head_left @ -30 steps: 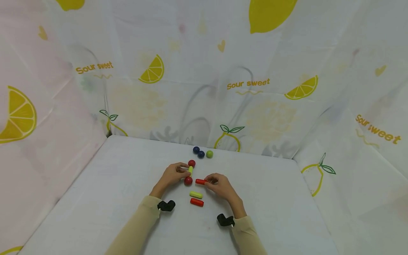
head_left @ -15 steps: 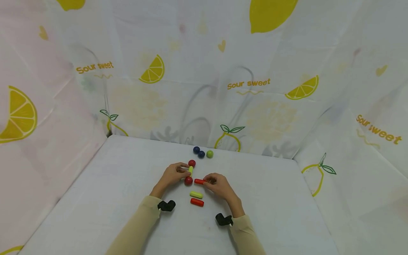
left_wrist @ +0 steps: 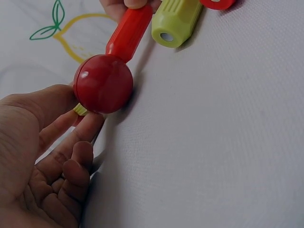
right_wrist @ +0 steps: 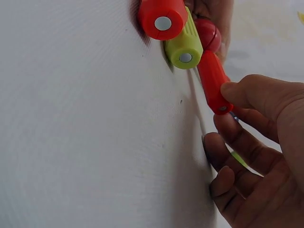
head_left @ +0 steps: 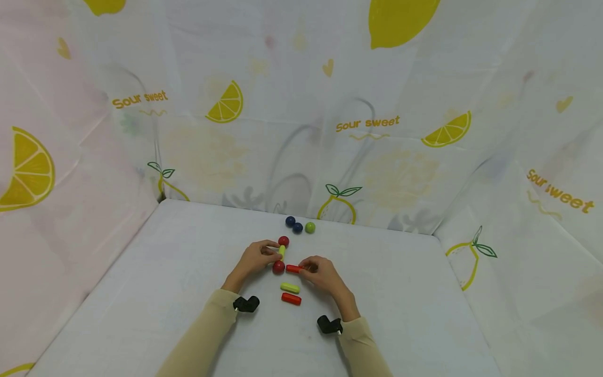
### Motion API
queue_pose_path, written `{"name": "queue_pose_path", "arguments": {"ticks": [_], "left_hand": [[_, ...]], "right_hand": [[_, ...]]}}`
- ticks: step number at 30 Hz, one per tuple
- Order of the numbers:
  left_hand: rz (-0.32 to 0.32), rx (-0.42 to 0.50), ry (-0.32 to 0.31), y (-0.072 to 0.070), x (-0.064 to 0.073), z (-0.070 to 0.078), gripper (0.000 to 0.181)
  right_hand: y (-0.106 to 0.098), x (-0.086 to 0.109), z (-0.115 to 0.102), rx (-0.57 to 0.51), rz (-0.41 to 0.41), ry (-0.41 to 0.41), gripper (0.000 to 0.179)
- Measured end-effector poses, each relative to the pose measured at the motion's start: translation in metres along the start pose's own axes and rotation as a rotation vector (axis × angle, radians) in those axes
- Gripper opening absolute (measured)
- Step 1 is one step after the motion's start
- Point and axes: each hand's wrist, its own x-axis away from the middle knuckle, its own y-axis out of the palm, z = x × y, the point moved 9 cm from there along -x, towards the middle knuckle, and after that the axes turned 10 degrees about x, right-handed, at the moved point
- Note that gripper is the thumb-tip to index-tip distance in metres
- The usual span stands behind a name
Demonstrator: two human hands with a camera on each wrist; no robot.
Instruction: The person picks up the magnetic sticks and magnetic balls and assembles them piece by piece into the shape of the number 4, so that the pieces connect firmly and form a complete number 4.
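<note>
My left hand (head_left: pixel 256 256) pinches a yellow-green magnetic rod (head_left: pixel 281 251) that joins a far red ball (head_left: pixel 283 241) to a near red ball (head_left: pixel 278 267). In the left wrist view, the thumb lies against the near red ball (left_wrist: pixel 103 83), and most of that rod is hidden behind it. Between thumb and fingers, my right hand (head_left: pixel 325 273) pinches a red magnetic rod (head_left: pixel 293 268) at its right end. The other end of this rod (right_wrist: pixel 213 80) meets the near red ball in both wrist views.
Closer to the person lie a loose yellow-green rod (head_left: pixel 289 287) and a second red rod (head_left: pixel 291 298), side by side. Two dark blue balls (head_left: pixel 297 228) and a green ball (head_left: pixel 310 227) sit near the back wall, beyond the hands. Lemon-printed cloth surrounds the white table (head_left: pixel 400 303).
My right hand has slid slightly left, bringing the red rod up to the near red ball. The left hand and the two loose rods have stayed in place.
</note>
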Motion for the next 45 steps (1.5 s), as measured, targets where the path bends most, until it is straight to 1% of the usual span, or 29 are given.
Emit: {"name": "queue_pose_path", "arguments": {"ticks": [6, 13, 20, 24, 29, 33, 38, 41, 45], "left_hand": [[0.004, -0.003, -0.011, 0.0, 0.001, 0.001, 0.037], [0.003, -0.019, -0.019, 0.001, 0.001, 0.0, 0.038], [0.008, -0.014, -0.016, 0.0, 0.002, 0.001, 0.038], [0.009, -0.015, -0.019, 0.0, 0.003, 0.001, 0.039], [0.008, -0.024, -0.02, 0.001, 0.002, 0.0, 0.039], [0.011, -0.028, -0.022, 0.001, 0.002, -0.001, 0.038], [0.01, -0.028, -0.01, 0.001, 0.002, -0.001, 0.036], [0.014, -0.029, -0.008, 0.001, 0.002, -0.001, 0.036], [0.015, -0.025, -0.022, 0.001, 0.003, -0.002, 0.036]], "right_hand": [[0.002, -0.001, -0.001, 0.016, -0.014, 0.019, 0.013], [0.003, -0.001, 0.0, 0.022, -0.015, 0.017, 0.013], [0.002, -0.003, 0.0, 0.034, -0.055, 0.011, 0.016], [-0.002, -0.006, 0.001, 0.038, -0.078, 0.0, 0.018], [-0.01, -0.014, 0.004, 0.055, -0.086, -0.007, 0.021], [-0.016, -0.023, 0.008, 0.091, -0.084, -0.013, 0.022], [-0.024, -0.037, 0.016, 0.118, -0.08, 0.006, 0.022], [-0.031, -0.046, 0.022, 0.117, -0.069, 0.027, 0.024], [-0.041, -0.058, 0.029, 0.124, -0.027, 0.05, 0.03]]}}
